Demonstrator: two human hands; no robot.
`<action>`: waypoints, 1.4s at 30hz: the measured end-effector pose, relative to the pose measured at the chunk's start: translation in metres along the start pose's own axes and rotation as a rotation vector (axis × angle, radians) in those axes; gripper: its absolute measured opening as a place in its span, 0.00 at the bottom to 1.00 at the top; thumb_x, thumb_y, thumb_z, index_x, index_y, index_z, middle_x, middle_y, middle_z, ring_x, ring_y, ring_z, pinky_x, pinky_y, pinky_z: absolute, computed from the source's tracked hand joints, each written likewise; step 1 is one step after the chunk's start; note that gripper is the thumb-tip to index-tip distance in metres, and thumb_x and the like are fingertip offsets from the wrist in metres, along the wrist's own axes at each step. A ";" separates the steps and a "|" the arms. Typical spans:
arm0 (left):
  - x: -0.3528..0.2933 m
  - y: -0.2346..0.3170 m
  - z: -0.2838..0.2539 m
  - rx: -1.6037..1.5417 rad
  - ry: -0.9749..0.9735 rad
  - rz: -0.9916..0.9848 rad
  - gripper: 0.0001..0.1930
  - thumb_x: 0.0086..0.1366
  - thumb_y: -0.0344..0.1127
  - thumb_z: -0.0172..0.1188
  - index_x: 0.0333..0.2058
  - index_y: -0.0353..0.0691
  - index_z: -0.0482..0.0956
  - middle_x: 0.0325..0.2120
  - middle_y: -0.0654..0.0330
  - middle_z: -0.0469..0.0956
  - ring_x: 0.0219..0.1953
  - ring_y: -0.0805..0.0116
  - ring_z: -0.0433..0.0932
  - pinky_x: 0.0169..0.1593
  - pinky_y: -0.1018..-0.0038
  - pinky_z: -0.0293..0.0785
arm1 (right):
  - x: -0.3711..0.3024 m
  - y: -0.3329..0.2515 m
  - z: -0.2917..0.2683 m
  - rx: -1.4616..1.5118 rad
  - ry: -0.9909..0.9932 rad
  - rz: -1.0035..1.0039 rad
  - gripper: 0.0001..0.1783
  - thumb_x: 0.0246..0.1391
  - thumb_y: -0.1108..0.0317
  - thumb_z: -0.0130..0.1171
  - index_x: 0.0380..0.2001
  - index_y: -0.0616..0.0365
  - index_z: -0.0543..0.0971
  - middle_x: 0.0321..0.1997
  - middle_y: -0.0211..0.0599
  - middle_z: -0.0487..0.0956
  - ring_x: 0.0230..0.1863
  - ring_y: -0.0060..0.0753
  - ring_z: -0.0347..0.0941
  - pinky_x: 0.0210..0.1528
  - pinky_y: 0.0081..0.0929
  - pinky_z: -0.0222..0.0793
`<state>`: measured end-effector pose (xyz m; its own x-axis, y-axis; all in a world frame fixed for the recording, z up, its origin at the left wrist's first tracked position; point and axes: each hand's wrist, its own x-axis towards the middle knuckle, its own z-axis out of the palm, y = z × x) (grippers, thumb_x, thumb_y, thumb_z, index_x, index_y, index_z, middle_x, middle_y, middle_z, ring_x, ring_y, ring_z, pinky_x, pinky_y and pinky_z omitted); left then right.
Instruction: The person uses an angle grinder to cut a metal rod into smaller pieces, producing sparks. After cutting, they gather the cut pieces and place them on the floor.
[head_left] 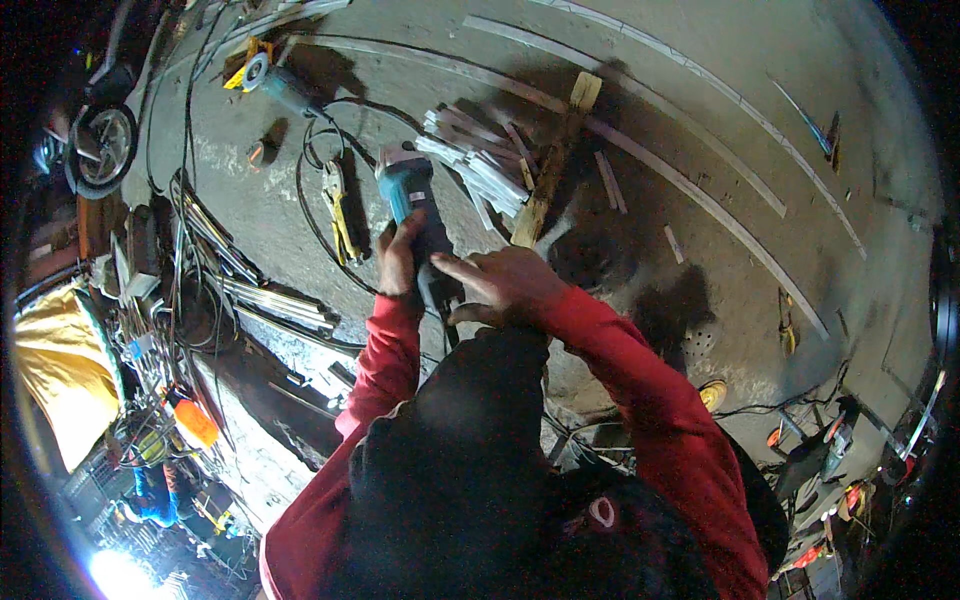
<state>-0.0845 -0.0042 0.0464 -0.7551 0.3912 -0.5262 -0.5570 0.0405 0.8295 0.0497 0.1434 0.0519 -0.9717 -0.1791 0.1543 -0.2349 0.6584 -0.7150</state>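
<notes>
An angle grinder [437, 235] with a blue-green front and dark body is in my left hand [397, 255], whose fingers wrap round the body behind the grinder's head. At the rear half of the tool is my right hand [510, 283], forefinger stretched out and thumb apart. Its forefinger tip meets the body's edge; whether it presses there I cannot tell. Left of the grinder lie locking pliers [337, 205] with yellowish handles. To its right is a pile of short pale metal strips [480, 165] beside a wooden board [556, 160].
Another grinder [285, 88] lies at the far left with its cord looping across the floor. Long metal strips [690, 180] curve over the floor beyond my hands. Rods [275, 302], cables and a wheel [103, 150] crowd the left. A bright light [120, 575] glares at the lower left.
</notes>
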 end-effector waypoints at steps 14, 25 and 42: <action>0.165 0.016 -0.063 1.827 0.445 0.521 0.44 0.54 0.54 0.60 0.64 0.43 0.51 0.52 0.41 0.65 0.53 0.41 0.67 0.50 0.51 0.68 | -0.162 -0.091 -0.236 -0.456 -0.273 0.519 0.22 0.45 0.66 0.59 0.47 0.55 0.75 0.35 0.42 0.79 0.38 0.45 0.76 0.42 0.39 0.69; 0.163 0.003 -0.075 1.789 0.445 0.611 0.41 0.54 0.50 0.61 0.63 0.44 0.53 0.57 0.44 0.61 0.56 0.44 0.64 0.56 0.53 0.63 | -0.200 -0.242 -0.257 -0.487 -0.008 0.831 0.23 0.39 0.68 0.62 0.43 0.61 0.76 0.35 0.43 0.78 0.35 0.45 0.74 0.41 0.37 0.68; 0.158 -0.028 0.117 1.776 -0.972 1.122 0.10 0.49 0.33 0.60 0.32 0.53 0.82 0.35 0.53 0.73 0.44 0.52 0.70 0.45 0.59 0.73 | -0.211 -0.232 -0.260 -0.300 -0.008 1.162 0.29 0.34 0.75 0.65 0.46 0.62 0.73 0.29 0.41 0.76 0.29 0.42 0.71 0.34 0.34 0.65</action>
<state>-0.1480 0.1640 -0.0385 0.1905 0.9716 -0.1403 0.9670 -0.1611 0.1974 0.3027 0.2190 0.3626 -0.6072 0.6309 -0.4830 0.7843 0.5734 -0.2369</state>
